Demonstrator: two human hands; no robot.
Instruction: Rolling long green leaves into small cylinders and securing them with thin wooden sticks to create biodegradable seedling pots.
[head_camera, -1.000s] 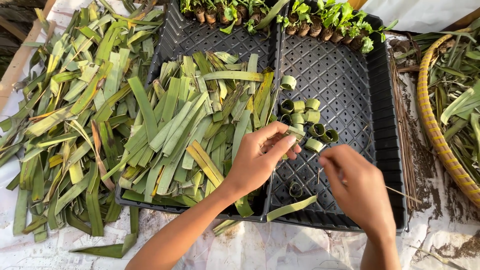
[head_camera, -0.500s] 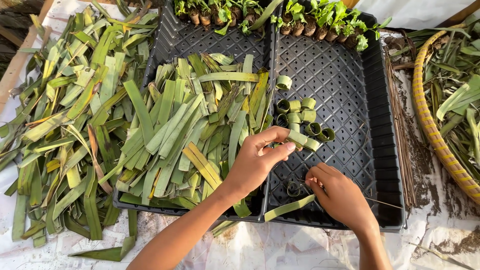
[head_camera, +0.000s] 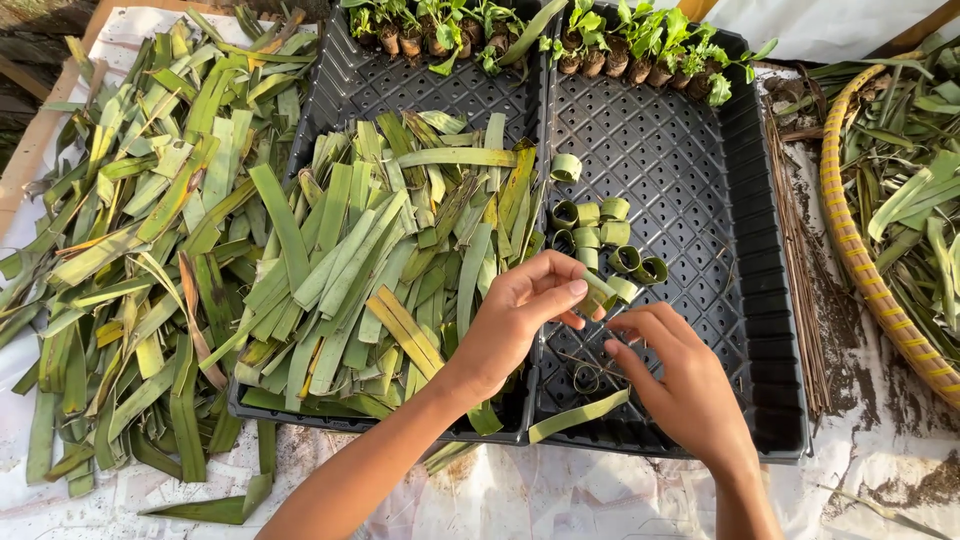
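The left hand (head_camera: 520, 320) pinches a rolled leaf ring (head_camera: 598, 292) between thumb and fingers, holding it just above the right black tray (head_camera: 700, 200). The right hand (head_camera: 680, 385) is half curled beside it, fingertips close to the ring; whether it grips anything I cannot tell. Under the right hand lie thin sticks (head_camera: 590, 365) and one more ring (head_camera: 586, 379) on the tray floor, with a flat leaf strip (head_camera: 578, 415) near the front rim. Just beyond the hands sits a cluster of finished rings (head_camera: 600, 235), touching one another. The left tray (head_camera: 340, 80) holds a heap of cut leaf strips (head_camera: 380, 260). More strips (head_camera: 120, 250) are spread on the white sheet (head_camera: 560, 495) to the left. Seedlings (head_camera: 560, 35) line the far edge of both trays. A yellow-rimmed basket (head_camera: 850, 240) with leaves stands to the right, well apart
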